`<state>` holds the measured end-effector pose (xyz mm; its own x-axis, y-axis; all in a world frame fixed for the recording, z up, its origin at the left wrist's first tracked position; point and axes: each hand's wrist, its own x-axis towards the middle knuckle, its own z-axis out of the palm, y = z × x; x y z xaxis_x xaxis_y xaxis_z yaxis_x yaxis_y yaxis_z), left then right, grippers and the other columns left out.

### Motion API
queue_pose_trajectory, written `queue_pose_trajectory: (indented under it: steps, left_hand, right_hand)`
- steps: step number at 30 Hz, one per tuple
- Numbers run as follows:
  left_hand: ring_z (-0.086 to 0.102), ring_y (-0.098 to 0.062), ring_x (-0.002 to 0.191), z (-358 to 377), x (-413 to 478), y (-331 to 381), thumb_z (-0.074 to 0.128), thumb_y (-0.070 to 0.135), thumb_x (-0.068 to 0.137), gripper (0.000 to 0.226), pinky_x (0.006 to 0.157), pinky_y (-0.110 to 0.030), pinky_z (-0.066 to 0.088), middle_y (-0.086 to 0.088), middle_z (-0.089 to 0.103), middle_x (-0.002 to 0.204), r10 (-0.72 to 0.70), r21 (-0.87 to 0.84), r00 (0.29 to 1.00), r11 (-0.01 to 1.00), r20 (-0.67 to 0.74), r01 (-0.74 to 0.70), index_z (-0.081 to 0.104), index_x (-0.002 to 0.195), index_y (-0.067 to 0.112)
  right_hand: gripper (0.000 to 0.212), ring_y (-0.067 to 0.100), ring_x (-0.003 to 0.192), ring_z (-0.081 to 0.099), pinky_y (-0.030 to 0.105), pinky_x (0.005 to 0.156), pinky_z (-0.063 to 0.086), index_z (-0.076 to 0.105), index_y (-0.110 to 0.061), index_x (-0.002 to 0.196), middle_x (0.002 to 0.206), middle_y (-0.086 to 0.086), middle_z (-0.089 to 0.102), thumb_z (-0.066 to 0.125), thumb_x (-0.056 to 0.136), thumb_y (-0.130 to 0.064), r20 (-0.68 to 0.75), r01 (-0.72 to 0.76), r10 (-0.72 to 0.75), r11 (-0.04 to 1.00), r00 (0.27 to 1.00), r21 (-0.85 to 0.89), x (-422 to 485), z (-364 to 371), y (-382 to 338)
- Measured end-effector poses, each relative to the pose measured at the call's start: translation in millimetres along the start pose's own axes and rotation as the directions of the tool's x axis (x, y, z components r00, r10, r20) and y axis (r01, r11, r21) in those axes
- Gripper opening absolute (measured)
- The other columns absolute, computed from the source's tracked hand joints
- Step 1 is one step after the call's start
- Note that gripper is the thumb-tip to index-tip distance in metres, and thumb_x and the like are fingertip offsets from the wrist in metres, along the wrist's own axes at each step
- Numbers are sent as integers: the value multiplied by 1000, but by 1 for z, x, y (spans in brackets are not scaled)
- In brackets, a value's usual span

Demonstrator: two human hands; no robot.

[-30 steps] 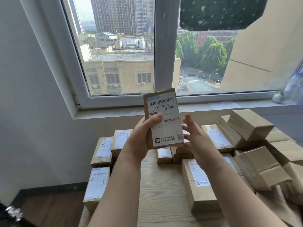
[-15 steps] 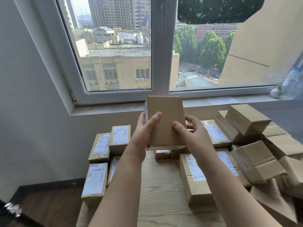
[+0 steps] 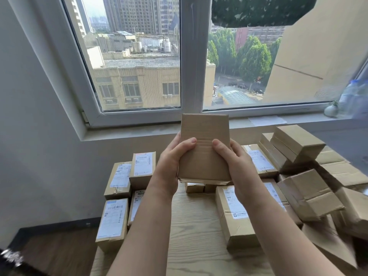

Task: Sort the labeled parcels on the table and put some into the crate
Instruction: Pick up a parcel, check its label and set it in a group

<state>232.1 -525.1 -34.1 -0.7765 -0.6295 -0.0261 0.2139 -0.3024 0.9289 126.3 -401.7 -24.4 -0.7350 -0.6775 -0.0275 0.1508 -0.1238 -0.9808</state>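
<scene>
The window (image 3: 195, 56) fills the far wall, and below its sill stands the wooden bench (image 3: 199, 236), bare down its middle strip. Labelled parcels (image 3: 113, 220) lie label-up in rows along the bench's left side. A looser heap of brown boxes (image 3: 298, 148) crowds its right side, several of them tilted and showing no label.

The held parcel (image 3: 205, 140) is up in the air over the bare strip, well clear of the wood, directly in front of the person. It lies squarely between the two hands, so neither is nearer. Its long axis stands nearly upright, the top end toward the sill and the bottom end toward the bench. The broad face turned to the camera is plain cardboard, with no label showing on it.

The left hand (image 3: 171, 162) grips the left long edge and the right hand (image 3: 239, 166) grips the right one, both clamped on the lower half. The left thumb (image 3: 187, 142) and the right thumb (image 3: 219, 144) press flat on the front face, close together but not touching.

No crate is in view, so I cannot tell which way the parcel must travel. Sorting it likely calls for seeing the labelled side first.
</scene>
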Motion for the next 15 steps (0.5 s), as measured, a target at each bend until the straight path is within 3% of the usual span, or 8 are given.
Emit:
queue_pose_trajectory:
  steps: [8, 12, 15]
  left_hand:
    - [67, -26, 114, -1, 5, 0, 70, 31, 89, 43, 102, -47, 51, -11, 72, 124, -13, 15, 1000, 1000, 21, 13, 66, 131, 23]
    - [67, -25, 113, 1, 7, 1, 71, 33, 85, 46, 102, -47, 51, -10, 72, 125, -22, -8, 1000, 1000, 9, 22, 66, 130, 23]
    - [69, -25, 112, 1, 7, 2, 74, 33, 83, 47, 101, -45, 53, -9, 74, 120, -63, -125, 997, 991, -48, 57, 68, 128, 18]
  right_hand:
    - [55, 6, 84, 74, 21, 63, 55, 59, -22, 137, 104, -2, 77, 74, 87, -41, 7, 10, -10, 1000, 1000, 2, 8, -3, 1]
    - [68, 8, 91, 74, 25, 69, 58, 59, -27, 135, 107, -4, 76, 70, 77, -60, 23, 3, -2, 999, 1000, -34, 9, -4, 2]
    - [49, 16, 95, 72, 32, 77, 58, 68, -28, 116, 108, -4, 74, 52, 90, -65, 26, -4, 4, 1000, 1000, -19, 9, -8, 1]
